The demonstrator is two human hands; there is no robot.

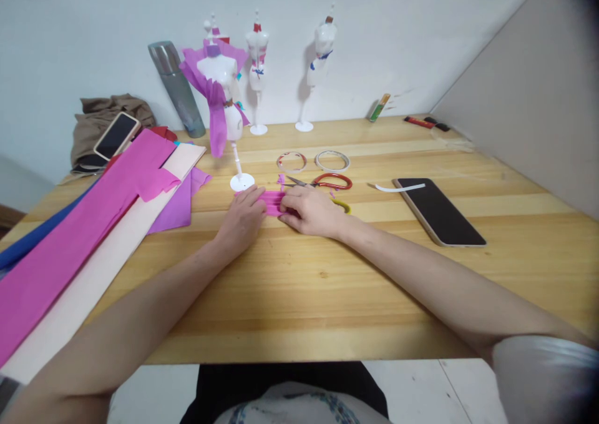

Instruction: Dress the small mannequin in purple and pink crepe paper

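A small strip of bright pink crepe paper (272, 203) with pleat-like folds lies on the table between my hands. My left hand (242, 221) presses on its left end with the fingers close together. At the right end, my right hand (309, 210) curls its fingers round the paper and grips the edge. Scissors with red handles (333, 179) lie just behind my right hand, a purple scrap (281, 179) near their blades. A white mannequin (219, 74) draped in purple crepe paper stands behind my left hand. My right hand partly hides a yellow-handled tool (343, 206).
Long crepe paper sheets (93, 243) cover the left side. Two tape rolls, one red-patterned (279, 162) and one white (347, 162), lie behind the scissors. A phone (444, 218) with a white strip on it is at right. More mannequins (322, 43) and a bottle (180, 93) stand along the wall.
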